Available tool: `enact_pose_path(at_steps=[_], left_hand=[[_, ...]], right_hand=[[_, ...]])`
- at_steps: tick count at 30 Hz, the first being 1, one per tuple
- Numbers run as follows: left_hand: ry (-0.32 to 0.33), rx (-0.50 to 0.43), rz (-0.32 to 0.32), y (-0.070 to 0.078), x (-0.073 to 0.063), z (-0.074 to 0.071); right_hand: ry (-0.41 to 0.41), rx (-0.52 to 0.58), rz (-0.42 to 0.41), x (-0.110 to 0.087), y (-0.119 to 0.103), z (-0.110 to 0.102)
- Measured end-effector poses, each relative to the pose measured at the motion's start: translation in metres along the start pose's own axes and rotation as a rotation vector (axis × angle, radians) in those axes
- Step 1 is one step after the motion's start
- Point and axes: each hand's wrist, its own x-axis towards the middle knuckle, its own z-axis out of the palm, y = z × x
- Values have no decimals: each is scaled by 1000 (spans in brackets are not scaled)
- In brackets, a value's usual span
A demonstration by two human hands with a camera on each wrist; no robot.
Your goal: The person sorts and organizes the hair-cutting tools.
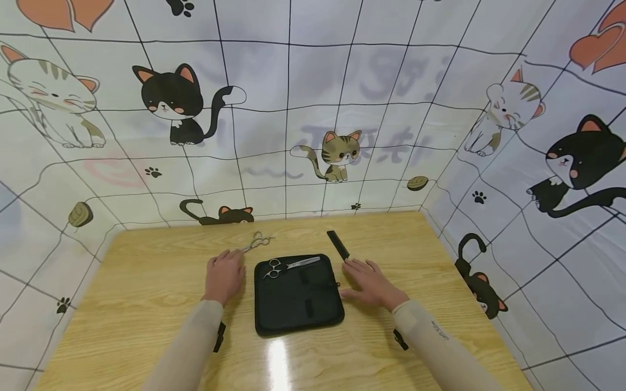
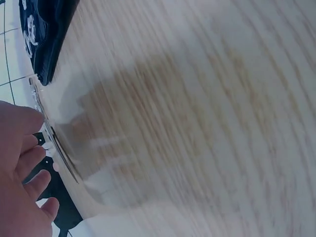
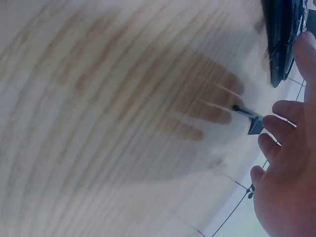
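A pair of silver hairdressing scissors (image 1: 257, 240) lies on the table beyond the black case. My left hand (image 1: 225, 277) is beside their blades, fingers relaxed. In the left wrist view the scissors (image 2: 63, 152) lie just past the fingers; I cannot tell whether they touch. A black comb (image 1: 337, 244) rests at the back right. My right hand (image 1: 374, 288) reaches its near end with fingers extended; the right wrist view shows the comb (image 3: 247, 112) close to the fingertips. Between the hands lies the flat black case (image 1: 288, 304), with a second pair of scissors (image 1: 302, 263) on its upper part.
The wooden table (image 1: 146, 282) runs back to a cloth wall (image 1: 264, 130) printed with cats and grid lines. The cloth also closes in the left and right sides. Black straps (image 1: 219, 338) are on both wrists.
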Motion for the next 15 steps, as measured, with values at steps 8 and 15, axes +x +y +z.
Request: enact_pose_path(at_steps=[8,15], left_hand=[[-57,16,-38,-1,4,2],[-70,65,-22,0,6,8]], right_hand=[[43,17,13,-3,6,4],[47,24,24,-4,8,6]])
